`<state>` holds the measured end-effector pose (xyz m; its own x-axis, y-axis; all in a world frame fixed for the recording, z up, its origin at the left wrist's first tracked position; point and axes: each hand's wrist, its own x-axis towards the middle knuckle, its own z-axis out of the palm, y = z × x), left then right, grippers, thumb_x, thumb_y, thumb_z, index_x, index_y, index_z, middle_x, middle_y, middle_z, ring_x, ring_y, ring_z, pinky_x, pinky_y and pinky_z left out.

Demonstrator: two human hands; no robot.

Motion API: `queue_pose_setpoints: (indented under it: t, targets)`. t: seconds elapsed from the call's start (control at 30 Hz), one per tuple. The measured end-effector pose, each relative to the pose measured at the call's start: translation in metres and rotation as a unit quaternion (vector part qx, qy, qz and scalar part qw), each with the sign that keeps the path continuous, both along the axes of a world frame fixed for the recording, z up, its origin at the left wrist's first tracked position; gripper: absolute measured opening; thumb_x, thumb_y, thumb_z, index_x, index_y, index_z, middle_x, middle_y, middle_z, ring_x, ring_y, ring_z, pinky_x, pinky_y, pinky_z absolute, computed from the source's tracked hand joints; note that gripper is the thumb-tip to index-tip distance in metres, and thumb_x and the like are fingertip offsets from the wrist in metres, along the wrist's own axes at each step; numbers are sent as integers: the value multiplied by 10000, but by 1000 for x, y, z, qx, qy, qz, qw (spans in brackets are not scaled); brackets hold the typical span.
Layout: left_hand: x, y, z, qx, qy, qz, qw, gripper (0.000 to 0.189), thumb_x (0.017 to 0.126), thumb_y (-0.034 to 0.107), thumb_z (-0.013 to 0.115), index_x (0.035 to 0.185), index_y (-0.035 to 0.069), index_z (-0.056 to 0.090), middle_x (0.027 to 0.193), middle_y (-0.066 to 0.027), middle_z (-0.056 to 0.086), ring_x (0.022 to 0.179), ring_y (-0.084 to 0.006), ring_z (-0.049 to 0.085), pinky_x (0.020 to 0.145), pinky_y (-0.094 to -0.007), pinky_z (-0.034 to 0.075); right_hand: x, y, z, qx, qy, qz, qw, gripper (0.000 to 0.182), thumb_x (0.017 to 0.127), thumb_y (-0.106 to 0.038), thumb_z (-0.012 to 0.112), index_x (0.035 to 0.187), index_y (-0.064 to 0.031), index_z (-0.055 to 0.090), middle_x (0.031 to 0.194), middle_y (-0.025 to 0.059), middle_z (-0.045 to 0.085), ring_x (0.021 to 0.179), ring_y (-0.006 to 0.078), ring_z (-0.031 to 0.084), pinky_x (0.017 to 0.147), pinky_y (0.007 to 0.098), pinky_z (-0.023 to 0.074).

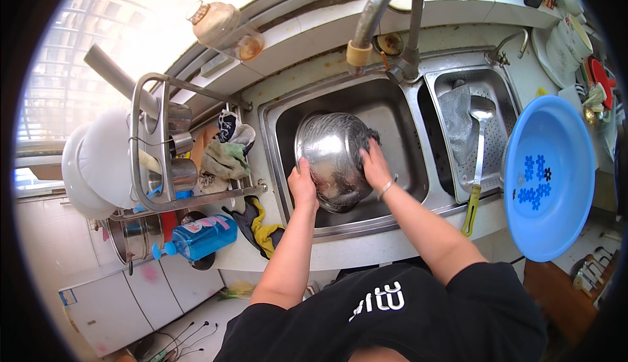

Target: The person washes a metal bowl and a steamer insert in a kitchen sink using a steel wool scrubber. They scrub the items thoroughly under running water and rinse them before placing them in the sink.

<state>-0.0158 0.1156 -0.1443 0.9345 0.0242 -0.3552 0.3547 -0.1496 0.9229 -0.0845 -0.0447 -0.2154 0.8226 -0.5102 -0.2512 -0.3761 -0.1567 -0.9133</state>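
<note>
A round stainless steel pot or basin (333, 151) rests tilted in the left sink bowl (397, 116), its curved outer side streaked with suds. My left hand (302, 184) grips its near left edge, thumb on the outer wall. On the right side, my right hand (377, 168) presses a dark scouring pad (374, 137) to the metal; the pad is partly hidden by my fingers. Above the sink stands a curved metal faucet (387, 13); no running water shows.
Right of the bowl, a perforated drainer (495, 165) holds a mesh cloth (456, 121) and a green-handled ladle (480, 151). A blue plastic basin (554, 229) stands farther right. To the left are a metal rack (135, 165) with cloths and a blue dish soap bottle (203, 238).
</note>
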Motion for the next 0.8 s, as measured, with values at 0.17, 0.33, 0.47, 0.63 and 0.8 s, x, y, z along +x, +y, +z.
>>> queue_pose_setpoints:
  t: [0.17, 0.33, 0.47, 0.63, 0.8]
  targets:
    - [-9, -9, -3, 136, -99, -80, 982, 379, 942, 316, 500, 766, -11, 579, 656, -60, 589, 604, -140, 558, 571, -316, 436, -26, 19, 96, -254, -149, 141, 945, 512, 826, -211, 564, 1270, 16, 447, 1354, 197, 410, 1305, 344, 324, 1086, 462, 229]
    - [-20, -21, 4, 172, -133, -168, 961, 378, 934, 304, 522, 742, -19, 555, 571, -83, 524, 573, -120, 513, 541, -299, 416, 41, -23, 98, -365, -188, 136, 901, 314, 783, -194, 573, 1058, -44, 595, 1120, 121, 585, 1137, 271, 503, 1015, 471, 333]
    - [-32, -34, 10, 193, -198, -232, 933, 383, 895, 321, 562, 678, 8, 521, 575, -187, 495, 534, -370, 487, 516, -395, 409, 84, -129, 30, -225, 78, 217, 947, 378, 885, -288, 415, 901, 41, 601, 954, 261, 607, 931, 406, 571, 857, 448, 436]
    - [-36, -27, 5, 199, -229, -238, 923, 380, 894, 316, 566, 667, 15, 520, 572, -182, 491, 535, -374, 481, 513, -414, 401, 34, -70, 75, -269, -113, 150, 945, 392, 800, -196, 551, 1133, 11, 554, 1163, 211, 562, 1112, 362, 507, 977, 413, 392]
    - [-27, -22, 13, 187, -190, -211, 940, 341, 905, 295, 556, 722, 7, 571, 569, -157, 512, 501, -275, 511, 520, -366, 421, 9, -28, 113, -315, -210, 208, 902, 377, 751, -131, 603, 1112, -25, 569, 1193, 148, 546, 1159, 304, 485, 1034, 461, 331]
